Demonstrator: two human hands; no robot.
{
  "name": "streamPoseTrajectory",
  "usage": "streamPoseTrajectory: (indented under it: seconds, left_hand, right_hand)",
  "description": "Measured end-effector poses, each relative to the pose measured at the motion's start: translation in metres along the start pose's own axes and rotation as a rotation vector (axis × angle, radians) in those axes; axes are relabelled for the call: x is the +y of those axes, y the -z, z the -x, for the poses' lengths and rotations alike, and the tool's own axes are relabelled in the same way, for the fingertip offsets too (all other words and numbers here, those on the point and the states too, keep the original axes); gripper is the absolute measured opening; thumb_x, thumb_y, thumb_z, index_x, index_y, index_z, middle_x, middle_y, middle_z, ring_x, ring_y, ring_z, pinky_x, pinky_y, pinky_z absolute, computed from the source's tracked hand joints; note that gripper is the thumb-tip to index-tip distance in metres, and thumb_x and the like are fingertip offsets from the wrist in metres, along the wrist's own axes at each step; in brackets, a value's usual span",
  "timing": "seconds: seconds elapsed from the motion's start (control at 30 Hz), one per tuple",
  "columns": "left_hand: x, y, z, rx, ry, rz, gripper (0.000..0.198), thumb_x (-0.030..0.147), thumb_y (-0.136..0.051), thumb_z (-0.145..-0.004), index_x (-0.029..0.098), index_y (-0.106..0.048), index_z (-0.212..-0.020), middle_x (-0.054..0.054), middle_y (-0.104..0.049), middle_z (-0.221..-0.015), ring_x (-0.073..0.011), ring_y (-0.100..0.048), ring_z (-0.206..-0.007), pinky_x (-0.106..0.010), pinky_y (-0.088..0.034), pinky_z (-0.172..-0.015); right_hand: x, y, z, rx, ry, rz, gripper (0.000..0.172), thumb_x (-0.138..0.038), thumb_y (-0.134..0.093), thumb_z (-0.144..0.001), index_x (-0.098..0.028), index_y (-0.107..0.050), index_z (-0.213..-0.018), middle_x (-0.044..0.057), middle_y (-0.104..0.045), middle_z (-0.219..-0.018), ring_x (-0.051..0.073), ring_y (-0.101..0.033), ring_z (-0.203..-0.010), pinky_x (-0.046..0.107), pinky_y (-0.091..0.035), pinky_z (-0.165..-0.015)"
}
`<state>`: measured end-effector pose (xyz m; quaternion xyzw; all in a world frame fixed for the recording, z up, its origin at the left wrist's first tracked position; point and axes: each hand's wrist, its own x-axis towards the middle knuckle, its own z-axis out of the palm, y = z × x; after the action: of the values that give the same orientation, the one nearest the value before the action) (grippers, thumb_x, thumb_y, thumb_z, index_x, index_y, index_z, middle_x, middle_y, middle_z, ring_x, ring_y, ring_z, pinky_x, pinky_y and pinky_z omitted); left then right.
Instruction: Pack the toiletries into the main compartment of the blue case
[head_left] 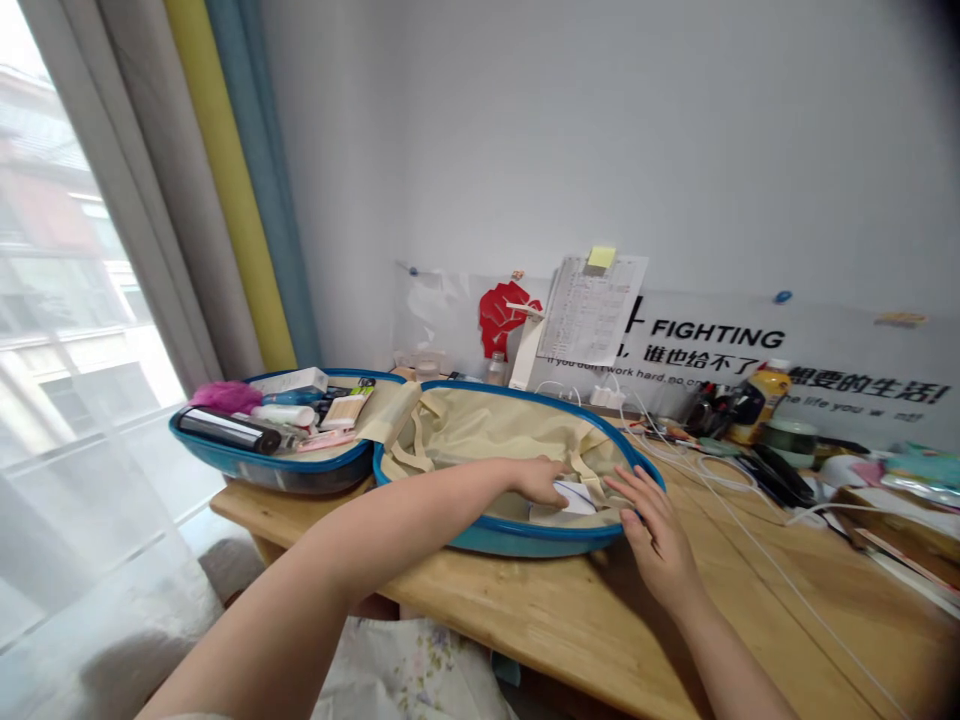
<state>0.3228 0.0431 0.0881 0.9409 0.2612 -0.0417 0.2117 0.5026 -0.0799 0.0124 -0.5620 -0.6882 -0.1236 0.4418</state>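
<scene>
An open suitcase with a blue edge lies spread on the wooden desk, its beige-lined right half (pixel 495 415) in front of me. My left hand (pixel 538 480) reaches down into this half, fingers apart and touching a small white box (pixel 577 498) at its right end; the box's left side is partly covered by the hand. Beige straps (pixel 585 465) lie beside the box. My right hand (pixel 652 525) is open, fingers spread over the right rim of the suitcase, holding nothing.
The suitcase's left half (pixel 345 462) holds a black cylinder (pixel 238 430), a pink puff (pixel 225 397), a white box (pixel 292 382) and several small items. White cables (pixel 720 475), a yellow bottle (pixel 759 400) and a lidded jar (pixel 789 440) stand on the desk (pixel 540 600) to the right.
</scene>
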Motion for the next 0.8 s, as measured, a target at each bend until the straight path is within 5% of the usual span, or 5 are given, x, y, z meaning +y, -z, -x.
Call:
streamPoseTrajectory:
  seconds: [0.2,0.33,0.53,0.67,0.8]
  left_hand:
    - [-0.022,0.039,0.023,0.26,0.08,0.103,0.046,0.032,-0.042,-0.09,0.019,-0.046,-0.134,-0.004,-0.063,-0.123,-0.0129,-0.061,-0.106,-0.022,-0.046,-0.091]
    - [-0.088,0.076,0.062,0.473,0.3,0.1,0.046,0.021,-0.025,-0.092,0.019,-0.043,-0.134,-0.004,-0.071,-0.106,-0.0128,-0.065,-0.087,-0.024,-0.05,-0.077]
    - [-0.198,0.113,0.155,0.664,0.712,-0.051,0.049,0.023,-0.038,-0.082,0.02,-0.05,-0.129,-0.007,-0.069,-0.111,-0.0224,-0.061,-0.104,-0.033,-0.048,-0.086]
    - [-0.249,0.117,0.211,0.692,0.94,-0.204,0.063,0.026,-0.05,-0.073,0.017,-0.047,-0.134,-0.015,-0.056,-0.132,-0.0328,-0.052,-0.119,-0.042,-0.043,-0.094]
    - [-0.283,0.114,0.237,0.603,1.011,-0.314,0.065,0.028,-0.052,-0.071,0.016,-0.047,-0.134,-0.019,-0.051,-0.137,-0.0356,-0.046,-0.125,-0.046,-0.039,-0.097]
  right_hand:
    - [0.004,-0.002,0.0,0.028,0.04,0.011,0.04,-0.043,-0.037,-0.092,-0.025,-0.061,-0.118,0.008,-0.059,-0.129,0.028,-0.043,-0.132,0.054,-0.041,-0.102]
    - [0.006,-0.003,0.0,0.03,0.038,0.019,0.04,-0.044,-0.038,-0.091,-0.024,-0.062,-0.116,0.008,-0.059,-0.129,0.029,-0.043,-0.132,0.055,-0.04,-0.103]
    - [0.009,-0.003,0.001,0.032,0.065,0.034,0.04,-0.043,-0.037,-0.091,-0.025,-0.061,-0.118,0.008,-0.06,-0.127,0.029,-0.043,-0.131,0.055,-0.042,-0.101]
    - [0.011,-0.004,0.002,0.041,0.074,0.045,0.041,-0.045,-0.035,-0.092,-0.026,-0.06,-0.119,0.008,-0.059,-0.128,0.029,-0.043,-0.131,0.055,-0.04,-0.102]
    - [0.013,-0.003,0.002,0.037,0.101,0.068,0.041,-0.043,-0.035,-0.092,-0.026,-0.059,-0.121,0.007,-0.059,-0.129,0.03,-0.044,-0.13,0.056,-0.042,-0.101]
